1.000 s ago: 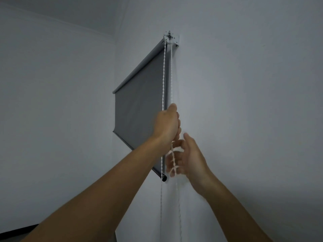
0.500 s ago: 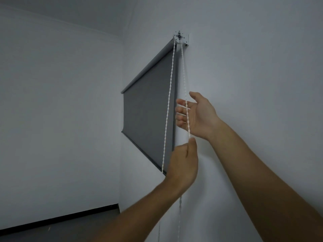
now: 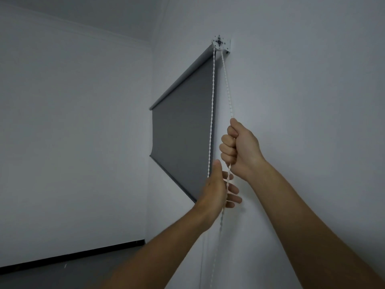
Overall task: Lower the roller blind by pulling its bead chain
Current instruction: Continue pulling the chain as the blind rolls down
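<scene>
Two hands work the chain (image 3: 227, 84): the right hand (image 3: 241, 147) is fisted on the wall-side strand, the left hand (image 3: 216, 186) below has fingers spread, letting go. Best to pull straight down, never outward, to spare the bracket (image 3: 221, 43). The blind (image 3: 183, 130) hangs partway down a bare grey wall (image 3: 302, 80) by a corner.

Bare room: white walls (image 3: 73, 142), roller blind (image 3: 183, 132).

White walls (image 3: 73, 132), ceiling (image 3: 93, 13), black skirting (image 3: 73, 258), dark floor (image 3: 52, 278).
</scene>
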Demonstrator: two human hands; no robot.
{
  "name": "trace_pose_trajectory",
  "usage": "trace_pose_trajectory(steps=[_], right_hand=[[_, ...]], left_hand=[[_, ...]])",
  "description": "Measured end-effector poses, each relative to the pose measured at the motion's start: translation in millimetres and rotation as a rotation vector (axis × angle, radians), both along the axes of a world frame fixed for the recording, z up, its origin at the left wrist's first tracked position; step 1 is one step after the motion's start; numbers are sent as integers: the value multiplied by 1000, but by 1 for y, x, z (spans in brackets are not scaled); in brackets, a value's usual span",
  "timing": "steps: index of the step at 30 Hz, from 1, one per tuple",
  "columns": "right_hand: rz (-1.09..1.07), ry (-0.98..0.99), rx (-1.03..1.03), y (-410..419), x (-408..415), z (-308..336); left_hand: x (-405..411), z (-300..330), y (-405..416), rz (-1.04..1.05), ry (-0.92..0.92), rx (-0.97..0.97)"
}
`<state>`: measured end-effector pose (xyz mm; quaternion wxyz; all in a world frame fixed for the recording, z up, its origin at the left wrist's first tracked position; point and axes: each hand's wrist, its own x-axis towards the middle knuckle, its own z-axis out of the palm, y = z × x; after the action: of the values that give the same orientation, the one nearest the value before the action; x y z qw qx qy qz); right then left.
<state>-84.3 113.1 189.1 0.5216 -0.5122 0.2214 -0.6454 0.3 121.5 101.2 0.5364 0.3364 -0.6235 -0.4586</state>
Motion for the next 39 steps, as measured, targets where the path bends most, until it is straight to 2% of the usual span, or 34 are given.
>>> trace_pose_trajectory(steps=[6,12,18,21,23,25,30,34,39], right_hand=[[-77,90,-18,16,6,-31],[-196,219,7,30,17,-64],[-127,295,11,37,9,-97],[-137,365,16,32,3,-102],[-167,375,40,26,-2,-101],[-182,300,52,20,-8,-96],[-198,160,-23,6,-22,-65],[-200,225,-5,0,-22,-33],[-69,262,7,-7,-17,7]], left_hand=[[8,29,-6,-69,113,18],[11,65,-11,-135,53,64],[5,94,-8,-188,-1,133],[-3,96,-6,-127,18,143],[-9,92,-7,-88,62,91],[-12,88,-5,-42,92,31],[-16,63,-4,49,46,-25],[-13,40,-4,95,4,-45],[-19,6,-1,113,-71,-24]])
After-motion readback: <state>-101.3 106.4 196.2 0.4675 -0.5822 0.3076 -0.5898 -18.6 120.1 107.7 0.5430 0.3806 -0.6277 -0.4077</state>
